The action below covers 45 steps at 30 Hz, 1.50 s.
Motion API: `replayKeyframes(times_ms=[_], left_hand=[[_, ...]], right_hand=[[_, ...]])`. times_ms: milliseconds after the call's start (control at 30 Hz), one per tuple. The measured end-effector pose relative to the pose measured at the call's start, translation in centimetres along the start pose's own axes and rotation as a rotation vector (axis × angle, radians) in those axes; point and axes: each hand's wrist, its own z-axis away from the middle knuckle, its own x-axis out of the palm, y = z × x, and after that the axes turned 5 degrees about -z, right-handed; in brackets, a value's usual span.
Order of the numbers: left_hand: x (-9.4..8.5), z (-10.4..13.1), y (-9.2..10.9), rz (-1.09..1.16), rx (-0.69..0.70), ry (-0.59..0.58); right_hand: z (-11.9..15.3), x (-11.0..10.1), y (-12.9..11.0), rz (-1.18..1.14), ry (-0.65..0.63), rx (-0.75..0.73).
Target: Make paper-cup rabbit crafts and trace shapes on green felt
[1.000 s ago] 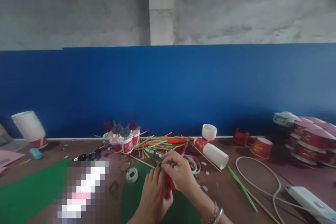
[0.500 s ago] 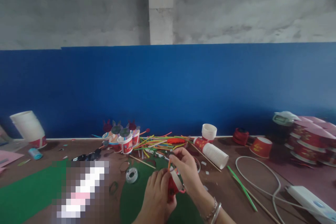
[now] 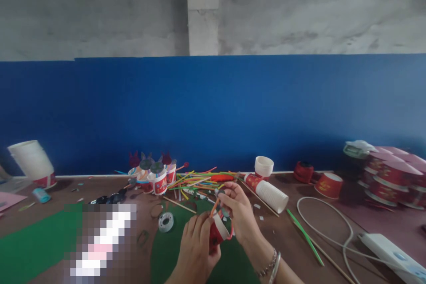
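Observation:
In the head view my left hand (image 3: 196, 246) is wrapped around a small red paper cup (image 3: 218, 232) with a white rim, tilted to the right. My right hand (image 3: 240, 213), wearing bracelets at the wrist, pinches the top of an orange straw (image 3: 214, 207) just above the cup. A small dark round piece (image 3: 220, 192) shows at my right fingertips. The straw's lower end meets the cup's rim near my left fingers; whether it is fixed there I cannot tell. Below both hands lies a green round mat (image 3: 166, 253).
Loose coloured straws (image 3: 196, 179) lie ahead, beside decorated cups (image 3: 157, 182). A tape roll (image 3: 166, 222) sits left of my hands. Stacked white cups (image 3: 273, 195) lie to the right, with a cable (image 3: 333, 202) and a power strip (image 3: 389, 250) further over. Pink-topped cups (image 3: 389, 177) are piled at far right.
My right hand has shifted slightly right and its fingers have opened out a little, tilting the orange straw to the right. More of the cup's opening shows. My left hand still holds the cup.

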Motion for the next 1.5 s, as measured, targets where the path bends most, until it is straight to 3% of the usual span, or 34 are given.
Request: replayKeyframes(times_ms=[267, 567, 833, 933, 1000, 1067, 1133, 1233, 1300, 1367, 1433, 1500], left_hand=[[0.5, 0.2, 0.0, -0.004, -0.010, 0.050], [0.7, 0.1, -0.6, 0.006, -0.049, 0.031], [0.8, -0.4, -1.6, 0.139, -0.238, -0.032], [0.4, -1.0, -2.5, 0.256, -0.364, -0.090], [0.2, -1.8, -2.9, 0.318, -0.486, -0.073], [0.0, -2.9, -2.9, 0.362, -0.649, -0.006], [0.0, -4.0, -2.4, 0.451, -0.730, 0.034], [0.0, -4.9, -0.7, 0.609, -0.736, 0.078], [0.2, -5.0, 0.4, 0.719, -0.713, 0.042], [0.4, -4.7, 1.1, 0.841, -0.681, 0.007], [0.7, -4.5, 0.9, 0.996, -0.730, 0.068], [1.0, -4.6, 0.0, 1.121, -0.880, 0.179]], right_hand=[[-0.3, -0.4, 0.4, -0.019, 0.034, -0.027], [-0.7, -1.4, 0.8, 0.492, -0.035, -0.272], [0.3, -1.6, 0.2, 0.928, -0.370, -0.604], [-0.2, -1.8, 0.6, 0.900, -0.200, -0.689], [-0.7, -1.9, 1.1, 0.817, 0.012, -0.602], [-1.1, -1.8, 1.7, 0.665, 0.126, -0.408], [-1.2, -1.4, 2.3, 0.451, 0.081, -0.185], [-0.6, -0.7, 2.5, 0.159, -0.154, 0.033], [-0.2, -0.3, 2.1, 0.082, -0.267, 0.047], [-0.2, -0.3, 1.5, 0.063, -0.288, 0.014], [-0.6, -0.6, 1.0, 0.044, -0.256, -0.004], [-1.1, -1.0, 0.7, 0.022, -0.242, 0.010]])
